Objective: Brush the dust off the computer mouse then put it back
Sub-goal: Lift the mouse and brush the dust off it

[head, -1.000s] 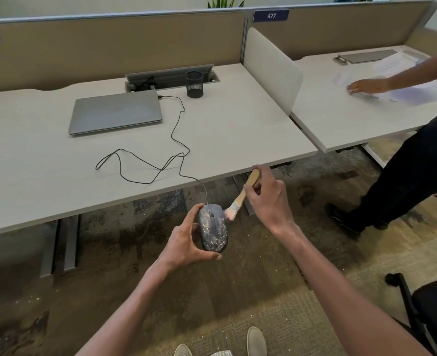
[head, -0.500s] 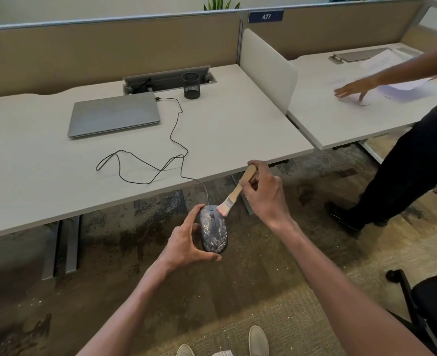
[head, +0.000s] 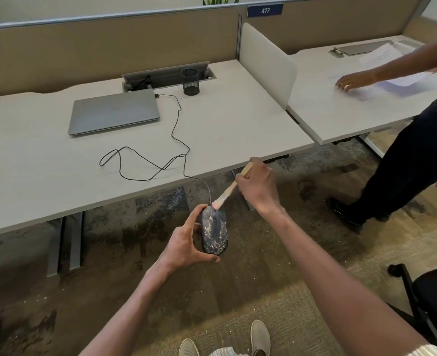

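Note:
A dark computer mouse, speckled with pale dust, is held out over the carpet in front of the desk, gripped from its left side by my left hand. Its black cable runs up onto the desk to a closed grey laptop. My right hand holds a small wooden-handled brush; the bristles touch the front end of the mouse, near where the cable enters.
A black mesh pen cup stands behind the laptop by the cable hatch. A white divider separates the neighbouring desk, where another person stands handling papers. A black office chair is at lower right.
The brush has swept leftward across the front of the mouse, from its right side to the cable end. My left hand keeps the mouse steady. The other person's hand shifted on the papers.

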Motion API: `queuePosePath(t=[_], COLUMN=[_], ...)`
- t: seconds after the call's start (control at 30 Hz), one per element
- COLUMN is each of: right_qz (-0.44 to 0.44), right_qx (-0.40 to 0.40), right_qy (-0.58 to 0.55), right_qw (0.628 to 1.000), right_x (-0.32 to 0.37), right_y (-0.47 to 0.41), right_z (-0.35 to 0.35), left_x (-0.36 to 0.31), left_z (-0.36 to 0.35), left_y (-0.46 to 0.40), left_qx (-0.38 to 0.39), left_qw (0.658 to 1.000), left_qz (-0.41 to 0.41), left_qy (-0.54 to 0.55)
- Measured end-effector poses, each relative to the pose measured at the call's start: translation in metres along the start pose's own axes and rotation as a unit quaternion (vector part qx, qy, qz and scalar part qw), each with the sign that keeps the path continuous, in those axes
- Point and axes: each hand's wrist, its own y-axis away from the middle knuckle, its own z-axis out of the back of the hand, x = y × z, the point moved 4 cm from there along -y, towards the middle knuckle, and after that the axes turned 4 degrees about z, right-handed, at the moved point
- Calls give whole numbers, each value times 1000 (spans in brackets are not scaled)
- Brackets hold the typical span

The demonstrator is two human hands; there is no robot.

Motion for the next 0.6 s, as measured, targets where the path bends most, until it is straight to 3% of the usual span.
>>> queuePosePath(t=[0.17,0.43,0.6], right_qz=[-23,4,3], right_qx=[6,-8,-4], right_qy=[77,9,39], right_qw=[997,1000,999], right_x=[-12,0,-12], right_y=[-2,-13,-6], right_z=[7,4,8], left_x=[7,3,1], left_z=[3,4,6], left_y=[2,-8,-8], left_qx=[-11,-7,-20], left_qw=[1000,1000,1000], left_qz=[0,-4,7], left_qy=[0,-1,9])
